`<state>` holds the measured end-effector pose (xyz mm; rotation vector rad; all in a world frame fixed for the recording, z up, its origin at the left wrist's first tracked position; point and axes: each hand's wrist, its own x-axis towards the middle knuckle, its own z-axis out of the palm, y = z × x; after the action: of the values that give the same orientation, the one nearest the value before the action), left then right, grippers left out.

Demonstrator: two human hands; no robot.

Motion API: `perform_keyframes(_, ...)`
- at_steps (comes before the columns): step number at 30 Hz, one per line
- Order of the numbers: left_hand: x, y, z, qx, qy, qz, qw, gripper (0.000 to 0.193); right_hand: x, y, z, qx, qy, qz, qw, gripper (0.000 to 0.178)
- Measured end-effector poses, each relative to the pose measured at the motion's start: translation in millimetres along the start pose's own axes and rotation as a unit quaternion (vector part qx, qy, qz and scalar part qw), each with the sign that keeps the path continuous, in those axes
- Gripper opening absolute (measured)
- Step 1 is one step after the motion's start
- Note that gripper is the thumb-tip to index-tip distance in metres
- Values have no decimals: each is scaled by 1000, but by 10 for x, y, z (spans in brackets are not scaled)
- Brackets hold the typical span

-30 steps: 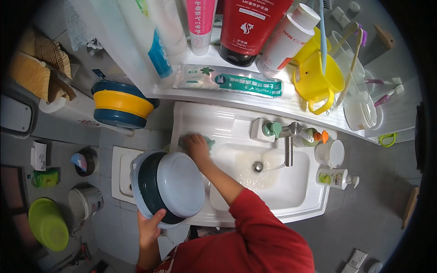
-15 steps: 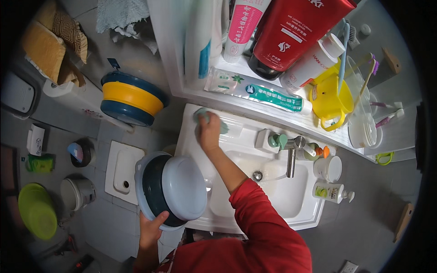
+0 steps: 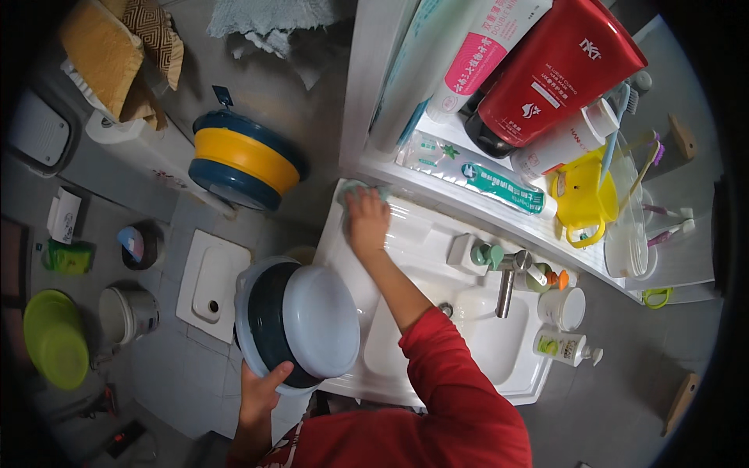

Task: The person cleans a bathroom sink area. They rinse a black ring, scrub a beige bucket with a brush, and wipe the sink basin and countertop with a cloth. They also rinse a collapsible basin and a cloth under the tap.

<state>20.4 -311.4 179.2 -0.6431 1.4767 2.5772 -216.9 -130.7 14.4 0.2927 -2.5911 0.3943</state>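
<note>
My left hand (image 3: 261,388) grips the lower rim of a folding washbasin (image 3: 321,321), light blue with a dark green band, and holds it tilted on its side beside the sink's left edge. Stretched across the white sink (image 3: 484,355), my right arm reaches the far left corner of its rim. There my right hand (image 3: 367,224) presses a pale green cloth (image 3: 355,187) against the surface, with the fingers over it; most of the cloth is hidden beneath them. The steel faucet (image 3: 509,285) stands right of that arm, at the back of the bowl.
Above the sink's back edge, a shelf carries a red tube (image 3: 558,78), a toothpaste tube (image 3: 476,175) and a yellow cup (image 3: 581,195). A soap dispenser (image 3: 472,256), a white tub (image 3: 562,310) and a pump bottle (image 3: 562,347) line the sink. A blue-yellow basin (image 3: 246,160) hangs left.
My right hand has slid the cloth slightly toward the far edge of the sink rim, its fingers now spread more over it. The view has shifted a little; my left hand still holds the washbasin.
</note>
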Motion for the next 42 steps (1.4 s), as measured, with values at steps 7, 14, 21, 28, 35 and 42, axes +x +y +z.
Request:
perform_keyframes(7, -51, -22, -103, -8, -6, -4, 1000, 63, -731, 633, -746, 10, -4, 198, 980, 45)
perform_keyframes(14, -71, 26, -117, -32, 5, 14, 999, 66, -709, 182, -178, -69, 63, 234, 968, 32)
perform_keyframes(21, -167, 95, -193, -39, 45, 34, 998, 70, -551, -149, -212, 278, -62, 103, 953, 38)
perform_keyframes(28, -239, 145, -374, -81, 74, 24, 994, 69, -210, -477, 119, 195, 1, 220, 956, 37)
perform_keyframes(35, -342, 156, -443, -76, 87, 56, 992, 69, -281, -270, -304, 164, -180, 248, 938, 39)
perform_keyframes(42, -390, 182, -427, -76, 85, 41, 993, 70, -152, -243, -15, 114, -243, 259, 928, 32)
